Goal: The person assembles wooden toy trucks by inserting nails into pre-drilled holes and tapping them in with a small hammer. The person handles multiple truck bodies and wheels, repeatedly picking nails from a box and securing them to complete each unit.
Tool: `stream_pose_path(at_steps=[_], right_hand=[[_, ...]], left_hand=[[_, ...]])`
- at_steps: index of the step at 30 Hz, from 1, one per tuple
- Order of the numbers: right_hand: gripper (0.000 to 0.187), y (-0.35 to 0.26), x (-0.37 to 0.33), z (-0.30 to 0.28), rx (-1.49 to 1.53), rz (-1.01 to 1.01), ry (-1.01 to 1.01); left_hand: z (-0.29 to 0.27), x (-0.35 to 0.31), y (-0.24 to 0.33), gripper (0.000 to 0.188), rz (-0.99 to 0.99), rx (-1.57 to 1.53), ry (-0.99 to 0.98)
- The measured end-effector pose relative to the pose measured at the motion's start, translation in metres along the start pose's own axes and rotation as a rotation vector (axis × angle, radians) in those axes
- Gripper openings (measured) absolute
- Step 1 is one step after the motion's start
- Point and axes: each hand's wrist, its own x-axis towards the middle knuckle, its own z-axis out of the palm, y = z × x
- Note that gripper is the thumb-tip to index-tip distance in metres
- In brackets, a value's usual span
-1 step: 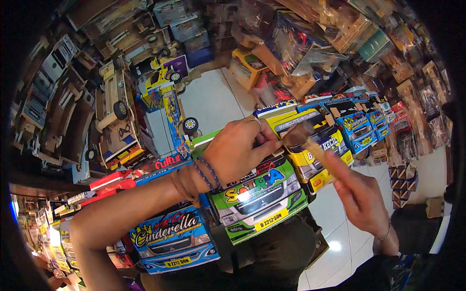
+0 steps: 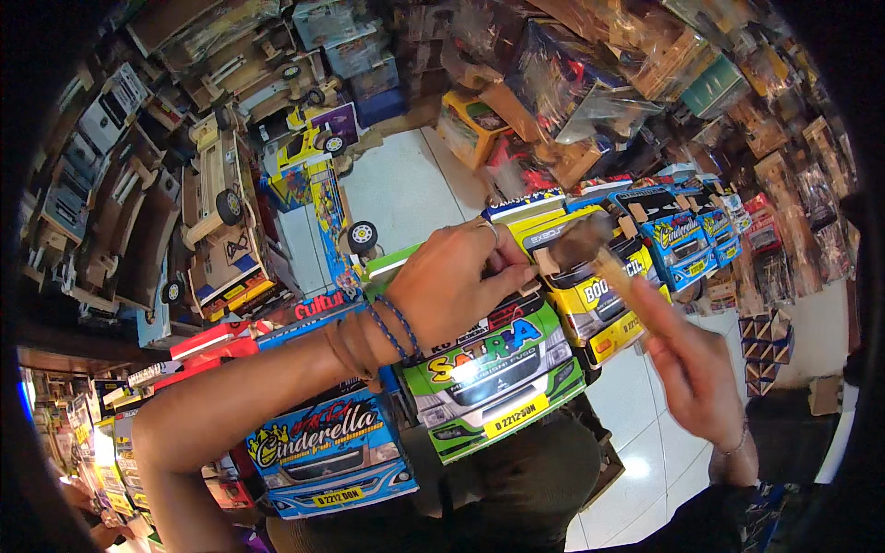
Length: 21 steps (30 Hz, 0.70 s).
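The green-and-white toy truck cab of painted wood (image 2: pixel 493 369), with a yellow plate at its bumper, is resting on the person's lap, between a blue toy truck cab (image 2: pixel 332 452) to the left and a yellow toy truck cab (image 2: pixel 595 309) to the right. The left hand (image 2: pixel 456 281), wearing blue cord bracelets, is lying on the green cab's roof, its fingers (image 2: pixel 502 267) pressing together on a small pale piece at the roof edge. The right hand (image 2: pixel 691 364) is holding a thin pale wooden stick (image 2: pixel 616 275), fingers closed around it, its dark tip (image 2: pixel 576 241) meeting the roof beside the left fingers.

Risks, as judged: the cab is sitting unclamped on the lap and could be tipping toward the white tiled floor (image 2: pixel 406 189) if pressed off-centre; the stick's tip could be smearing onto the painted yellow cab just beside it.

Hard to make out: the tip is blurred, so brush or blade cannot be told; the left palm is hiding the roof; the shelves of boxed toys at the rim are bending and darkening.
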Motion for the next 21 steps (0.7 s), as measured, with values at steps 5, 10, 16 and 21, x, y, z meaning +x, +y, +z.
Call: stream_pose_path(at_steps=[5, 10, 16, 21], right_hand=[[0.059, -0.002, 0.002, -0.002, -0.005, 0.005, -0.021], [0.061, -0.004, 0.0, 0.001, -0.03, 0.027, -0.061], [0.054, -0.013, 0.006, -0.007, 0.067, -0.003, -0.099], [0.05, -0.025, 0.018, -0.026, 0.053, 0.086, -0.21]], left_hand=[[0.001, 0.001, -0.001, 0.019, 0.057, -0.021, 0.021], [0.002, 0.0, -0.002, 0.015, 0.006, 0.013, 0.009], [-0.001, -0.001, -0.002, 0.014, 0.038, -0.036, 0.026], [-0.004, 0.0, 0.0, 0.018, -0.048, -0.083, -0.011]])
